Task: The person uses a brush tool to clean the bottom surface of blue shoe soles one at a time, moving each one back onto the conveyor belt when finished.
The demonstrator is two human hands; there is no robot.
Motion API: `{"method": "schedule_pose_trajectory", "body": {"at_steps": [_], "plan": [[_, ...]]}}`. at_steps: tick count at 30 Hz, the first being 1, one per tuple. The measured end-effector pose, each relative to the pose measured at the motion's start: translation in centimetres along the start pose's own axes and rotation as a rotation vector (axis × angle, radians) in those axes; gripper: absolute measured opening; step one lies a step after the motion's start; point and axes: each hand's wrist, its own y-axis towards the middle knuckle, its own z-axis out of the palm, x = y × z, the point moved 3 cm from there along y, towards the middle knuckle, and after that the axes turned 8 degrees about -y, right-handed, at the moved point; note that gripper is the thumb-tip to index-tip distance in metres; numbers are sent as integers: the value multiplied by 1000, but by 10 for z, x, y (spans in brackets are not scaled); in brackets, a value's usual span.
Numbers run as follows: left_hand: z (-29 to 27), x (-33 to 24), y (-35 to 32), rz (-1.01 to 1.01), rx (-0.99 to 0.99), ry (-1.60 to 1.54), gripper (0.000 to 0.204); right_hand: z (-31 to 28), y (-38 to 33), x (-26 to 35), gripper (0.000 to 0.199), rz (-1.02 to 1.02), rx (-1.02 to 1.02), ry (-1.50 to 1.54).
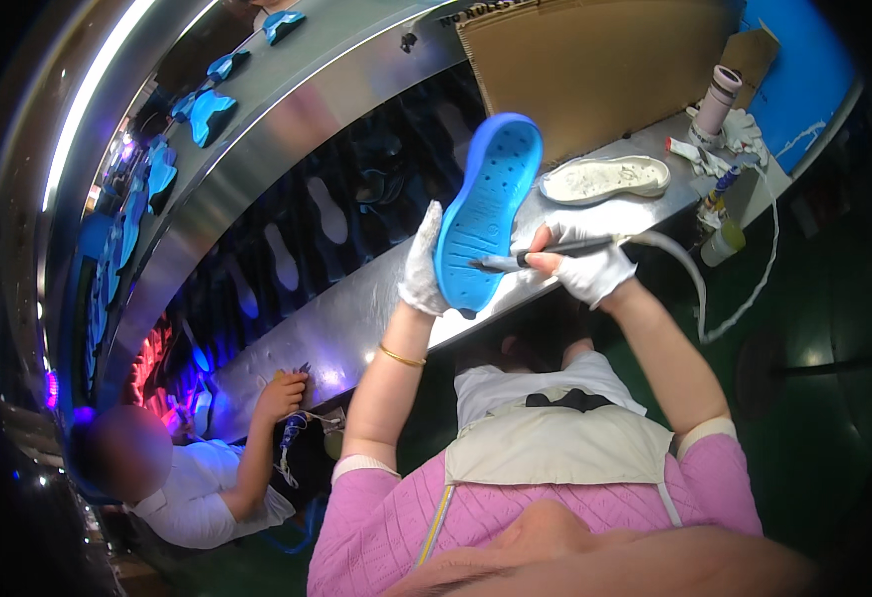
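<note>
My left hand (422, 264), in a white glove, grips a bright blue shoe sole (496, 189) by its left edge near the heel. The sole is held up above the bench, its cupped, hole-dotted inside facing me. Between the bare fingertips of my right hand (590, 271), gloved over the palm, is a slim brush (501, 264) with a dark handle. Its pale tip lies over the heel area; contact is hard to make out. A white hose (690, 274) runs from the brush's back end. Just beyond my right hand, a white shoe sole (605, 179) rests on the bench.
The metal bench (346, 323) runs diagonally under my hands. Cardboard (595, 70) stands behind it. A pink bottle (719, 95) and white gloves (742, 129) lie at the far right. Blue soles (209, 114) line a conveyor (287, 70) at left. A co-worker (207, 488) sits at left.
</note>
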Motion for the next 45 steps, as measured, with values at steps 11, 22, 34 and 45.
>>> {"method": "schedule_pose_trajectory", "body": {"at_steps": [11, 22, 34, 45], "plan": [[-42, 31, -14, 400, -123, 97, 74, 41, -13, -27, 10, 37, 1, 184], [-32, 42, -35, 224, 38, -157, 77, 27, 2, -13, 21, 98, -10, 127], [-17, 53, -55, 120, 78, -68, 76, 10, 22, 9, 13, -744, -442, -357], [-28, 30, -66, 247, -126, 209, 78, 19, -10, 1, 17, -489, -183, -115]]}}
